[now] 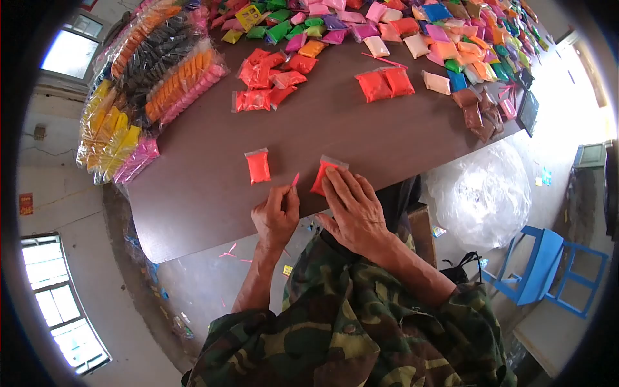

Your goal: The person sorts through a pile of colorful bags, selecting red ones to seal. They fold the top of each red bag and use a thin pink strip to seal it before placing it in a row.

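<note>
My left hand [276, 214] is closed in a fist near the table's front edge. A thin pink plastic stick [296, 180] pokes up between its thumb and forefinger. Just to the right, my right hand [356, 209] lies flat with fingers stretched over a small clear packet of red clay-like material [318, 182], covering much of it. Another red packet [258, 166] lies by itself above my left hand.
Several red packets [258, 100] form a pile farther back, and a red pair [385, 84] lies to their right. Many coloured packets [445, 51] are heaped at the back right. Bagged stacks [184, 80] line the left. A blue stool [540, 264] stands at right.
</note>
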Tool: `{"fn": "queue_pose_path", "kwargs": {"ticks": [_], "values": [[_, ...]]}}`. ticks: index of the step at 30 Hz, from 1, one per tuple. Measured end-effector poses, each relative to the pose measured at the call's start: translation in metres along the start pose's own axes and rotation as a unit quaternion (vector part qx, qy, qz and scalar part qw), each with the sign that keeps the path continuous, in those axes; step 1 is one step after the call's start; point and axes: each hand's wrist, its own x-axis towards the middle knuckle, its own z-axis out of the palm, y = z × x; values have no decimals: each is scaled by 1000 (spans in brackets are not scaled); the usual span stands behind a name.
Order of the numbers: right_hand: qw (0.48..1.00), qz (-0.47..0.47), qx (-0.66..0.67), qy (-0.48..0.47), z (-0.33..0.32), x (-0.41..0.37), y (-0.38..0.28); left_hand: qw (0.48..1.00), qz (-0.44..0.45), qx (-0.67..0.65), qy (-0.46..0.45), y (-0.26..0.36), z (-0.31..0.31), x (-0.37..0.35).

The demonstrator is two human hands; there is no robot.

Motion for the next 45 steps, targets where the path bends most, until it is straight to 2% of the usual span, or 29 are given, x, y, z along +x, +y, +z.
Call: {"fn": "queue_pose_path", "kwargs": {"ticks": [11, 16, 22, 28, 34, 37, 41, 45], "values": [[1000, 9, 4, 16, -4, 6, -1, 998, 42, 11, 50, 1, 3, 2], [999, -9, -27, 43, -14, 13, -1, 999, 25, -2, 34, 2, 1, 0], [999, -33, -12, 22, 1, 4, -5, 999, 20, 8, 26, 2, 0, 0], [996, -63, -22, 58, 6, 12, 6, 999, 26, 4, 30, 3, -1, 2], [994, -30, 69, 81, -3, 32, 32, 999, 22, -5, 40, 3, 1, -1], [987, -116, -18, 109, -5, 64, 65, 998, 23, -8, 50, 6, 1, 2], [984, -102, -103, 105, -11, 101, 92, 999, -3, -18, 26, 7, -2, 0], [979, -90, -172, 70, -19, 120, 105, 999, 22, -16, 38, 6, -1, 2]]}}
